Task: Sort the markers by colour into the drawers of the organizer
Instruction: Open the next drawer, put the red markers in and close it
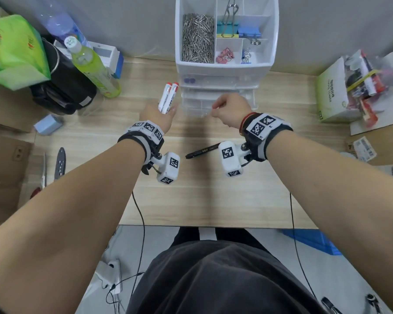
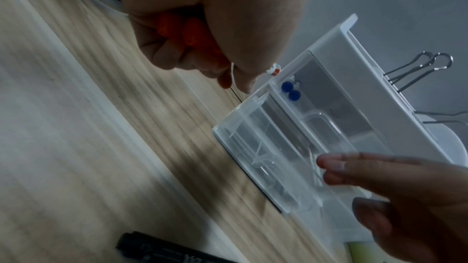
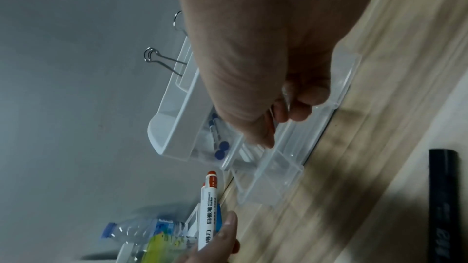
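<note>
Left hand: left hand [image 1: 157, 114] wraps its fingers round two red markers [image 1: 168, 97], caps pointing away from the wrist, held beside the organizer [image 1: 225, 64]; likely kept bundled so both go in together.
Right hand: right hand [image 1: 229, 109] has its fingers curled over the front lip of a clear drawer [image 3: 276, 177], which stands pulled out toward the person; judged to be making room for the red pair.
Drawers: lower drawers stick out stepwise in front of the right hand; which one the fingers hook, I cannot tell for sure.
Blue markers: two blue markers [image 2: 290, 91] lie in the top drawer, just beyond the left hand's knuckles, so that colour looks sorted.
Black marker: black marker [image 1: 202, 151] lies on the desk [image 1: 213, 200] between the two wrists, not yet sorted.
Next move: drop the red pair into the open drawer; risk is a marker catching crosswise on the rim.
</note>
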`<state>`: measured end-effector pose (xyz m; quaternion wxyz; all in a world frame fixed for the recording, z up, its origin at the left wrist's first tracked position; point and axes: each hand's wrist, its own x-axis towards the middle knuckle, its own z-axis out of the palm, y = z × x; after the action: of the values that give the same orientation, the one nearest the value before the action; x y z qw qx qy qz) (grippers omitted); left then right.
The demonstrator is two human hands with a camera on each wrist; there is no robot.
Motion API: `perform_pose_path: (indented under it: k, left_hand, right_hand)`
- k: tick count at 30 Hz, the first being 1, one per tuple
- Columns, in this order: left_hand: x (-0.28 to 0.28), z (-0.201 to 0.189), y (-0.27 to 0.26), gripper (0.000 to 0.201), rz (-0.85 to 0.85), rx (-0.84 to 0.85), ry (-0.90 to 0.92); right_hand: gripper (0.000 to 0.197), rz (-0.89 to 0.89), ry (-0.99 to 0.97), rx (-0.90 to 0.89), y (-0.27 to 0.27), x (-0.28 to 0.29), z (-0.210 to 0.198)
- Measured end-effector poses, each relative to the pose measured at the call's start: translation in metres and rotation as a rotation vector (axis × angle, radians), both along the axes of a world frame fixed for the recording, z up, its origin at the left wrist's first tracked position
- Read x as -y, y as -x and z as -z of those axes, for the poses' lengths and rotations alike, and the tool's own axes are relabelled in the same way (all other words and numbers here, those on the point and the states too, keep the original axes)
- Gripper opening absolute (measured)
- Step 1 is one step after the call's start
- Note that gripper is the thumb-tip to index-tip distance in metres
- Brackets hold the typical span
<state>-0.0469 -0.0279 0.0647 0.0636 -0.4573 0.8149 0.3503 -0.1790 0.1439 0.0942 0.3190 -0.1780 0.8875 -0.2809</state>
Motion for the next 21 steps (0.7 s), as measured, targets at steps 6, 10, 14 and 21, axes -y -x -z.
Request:
perform_pose_path:
  k: [6, 10, 14, 21]
  left_hand:
    - [-0.005, -0.003, -0.009, 0.042, 0.122, 0.053, 0.029]
    - [-0.012, -0.011, -0.002, 0.043, 0.203, 0.013, 0.033]
    - [-0.024, -0.022, 0.011, 0.037, 0.289, -0.009, 0.054]
    - [-0.036, -0.026, 0.031, 0.028, 0.388, 0.030, 0.027]
  right_hand:
    - [0.027, -0.099, -0.191, -0.044, -0.005, -0.004, 0.001]
    - [0.031, -0.100, -0.231, -0.020, -0.010, -0.008, 0.001]
    - [0.028, -0.110, -0.261, 0.006, -0.008, -0.009, -0.003]
    - [0.026, -0.065, -0.104, 0.245, 0.003, -0.005, -0.012]
